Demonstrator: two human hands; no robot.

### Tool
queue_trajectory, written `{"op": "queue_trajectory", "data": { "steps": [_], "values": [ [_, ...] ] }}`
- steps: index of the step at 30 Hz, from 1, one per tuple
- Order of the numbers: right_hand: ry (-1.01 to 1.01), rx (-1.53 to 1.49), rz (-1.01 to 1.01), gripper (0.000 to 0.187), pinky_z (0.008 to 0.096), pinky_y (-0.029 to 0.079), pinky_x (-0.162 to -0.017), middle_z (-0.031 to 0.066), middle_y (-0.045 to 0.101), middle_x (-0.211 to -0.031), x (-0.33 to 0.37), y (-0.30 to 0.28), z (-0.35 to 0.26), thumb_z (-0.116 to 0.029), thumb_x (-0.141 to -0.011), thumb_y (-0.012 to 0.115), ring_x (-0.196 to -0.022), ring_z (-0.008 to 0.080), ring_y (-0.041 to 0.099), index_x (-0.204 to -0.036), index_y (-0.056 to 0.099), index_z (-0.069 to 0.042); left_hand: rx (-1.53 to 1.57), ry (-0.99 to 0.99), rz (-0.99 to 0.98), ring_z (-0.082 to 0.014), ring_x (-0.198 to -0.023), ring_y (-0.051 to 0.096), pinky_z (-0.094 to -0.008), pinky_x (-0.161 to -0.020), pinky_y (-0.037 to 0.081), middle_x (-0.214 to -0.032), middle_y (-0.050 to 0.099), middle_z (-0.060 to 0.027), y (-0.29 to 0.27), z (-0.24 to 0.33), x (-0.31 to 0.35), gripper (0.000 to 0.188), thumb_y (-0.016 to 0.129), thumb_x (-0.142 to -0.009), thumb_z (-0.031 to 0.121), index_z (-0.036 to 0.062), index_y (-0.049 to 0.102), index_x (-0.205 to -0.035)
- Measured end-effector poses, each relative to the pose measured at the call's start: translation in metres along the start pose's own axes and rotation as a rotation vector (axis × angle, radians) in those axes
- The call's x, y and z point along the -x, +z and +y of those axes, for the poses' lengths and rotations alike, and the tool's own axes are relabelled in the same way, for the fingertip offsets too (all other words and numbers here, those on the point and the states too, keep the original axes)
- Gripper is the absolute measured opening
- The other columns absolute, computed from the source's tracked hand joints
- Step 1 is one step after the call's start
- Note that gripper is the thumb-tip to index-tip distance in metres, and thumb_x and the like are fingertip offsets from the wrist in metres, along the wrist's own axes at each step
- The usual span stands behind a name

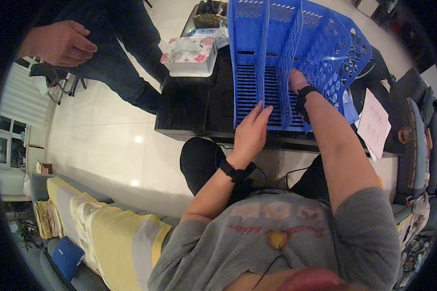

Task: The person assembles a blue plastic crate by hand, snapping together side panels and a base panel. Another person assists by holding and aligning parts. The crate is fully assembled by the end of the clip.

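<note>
A blue plastic file rack (246, 43) with several upright dividers and a slatted base stands on a black table. My left hand (251, 134) is at its front edge, by the lower end of a divider, with the fingers stretched out and the thumb side apart. Inside a compartment further right is my right hand (298, 80), close to the divider beside it. Its fingers are mostly hidden, so whether it grips anything does not show. Both wrists wear black bands.
Left of the rack, a floral tissue box (189, 57) sits on the black table (182, 104). Printed papers (374, 123) lie at the table's right end. Another person's hand (63, 43) hangs at upper left. A sofa with a yellow cover (107, 220) stands at lower left.
</note>
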State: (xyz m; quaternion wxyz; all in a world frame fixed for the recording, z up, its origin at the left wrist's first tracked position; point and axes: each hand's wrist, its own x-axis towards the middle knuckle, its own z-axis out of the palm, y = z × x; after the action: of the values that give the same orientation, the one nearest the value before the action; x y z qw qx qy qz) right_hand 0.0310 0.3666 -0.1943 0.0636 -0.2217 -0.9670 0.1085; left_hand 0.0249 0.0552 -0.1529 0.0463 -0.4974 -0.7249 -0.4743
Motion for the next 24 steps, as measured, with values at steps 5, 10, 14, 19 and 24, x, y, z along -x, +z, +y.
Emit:
{"op": "queue_trajectory", "data": {
  "steps": [5, 10, 14, 19, 24],
  "values": [
    [-0.074, 0.006, -0.169, 0.026, 0.049, 0.056, -0.079, 0.0231, 0.069, -0.101, -0.011, 0.003, 0.015, -0.019, -0.077, 0.064, -0.092, 0.0406, 0.067, -0.097, 0.071, -0.003, -0.023, 0.053, -0.018, -0.0402, -0.107, 0.063, -0.0425, -0.09, 0.053, -0.13, 0.059, -0.0226, 0.002, 0.001, -0.003, 0.038, 0.059, -0.089, 0.003, 0.0108, 0.059, -0.126],
    [0.002, -0.092, -0.14, 0.029, 0.0497, 0.055, -0.081, 0.0241, 0.068, -0.104, -0.016, 0.009, 0.014, -0.023, -0.08, 0.062, -0.094, 0.0421, 0.066, -0.099, 0.07, -0.003, -0.022, 0.045, -0.019, -0.0405, -0.106, 0.063, -0.0419, -0.088, 0.054, -0.13, 0.059, -0.023, -0.002, 0.001, -0.002, 0.044, 0.059, -0.086, -0.002, 0.0103, 0.058, -0.128],
    [0.117, -0.174, -0.069, 0.031, 0.0502, 0.054, -0.083, 0.0249, 0.068, -0.106, -0.017, 0.019, 0.012, -0.026, -0.082, 0.06, -0.096, 0.0433, 0.065, -0.1, 0.07, -0.003, 0.005, 0.081, 0.028, -0.0402, -0.104, 0.064, -0.0419, -0.089, 0.054, -0.13, 0.058, -0.0236, -0.002, -0.001, -0.001, 0.043, 0.059, -0.086, -0.002, 0.0096, 0.059, -0.128],
    [0.217, -0.129, 0.011, 0.034, 0.0511, 0.052, -0.085, 0.0263, 0.067, -0.109, -0.005, 0.011, -0.005, -0.029, -0.085, 0.058, -0.097, 0.0451, 0.064, -0.103, 0.069, -0.002, -0.038, 0.08, 0.008, -0.0398, -0.107, 0.063, -0.0426, -0.089, 0.054, -0.129, 0.059, -0.0236, 0.0, 0.0, -0.001, 0.041, 0.058, -0.087, -0.001, 0.0097, 0.059, -0.127],
    [0.098, 0.123, 0.009, 0.024, 0.0491, 0.054, -0.079, 0.0232, 0.069, -0.096, 0.031, -0.075, -0.055, -0.019, -0.088, 0.053, -0.093, 0.0408, 0.066, -0.092, 0.07, -0.003, -0.077, 0.021, -0.029, -0.0392, -0.111, 0.061, -0.0429, -0.092, 0.053, -0.129, 0.059, -0.0215, -0.002, -0.005, -0.006, 0.036, 0.056, -0.092, 0.005, 0.0102, 0.059, -0.128]
  ]
}}
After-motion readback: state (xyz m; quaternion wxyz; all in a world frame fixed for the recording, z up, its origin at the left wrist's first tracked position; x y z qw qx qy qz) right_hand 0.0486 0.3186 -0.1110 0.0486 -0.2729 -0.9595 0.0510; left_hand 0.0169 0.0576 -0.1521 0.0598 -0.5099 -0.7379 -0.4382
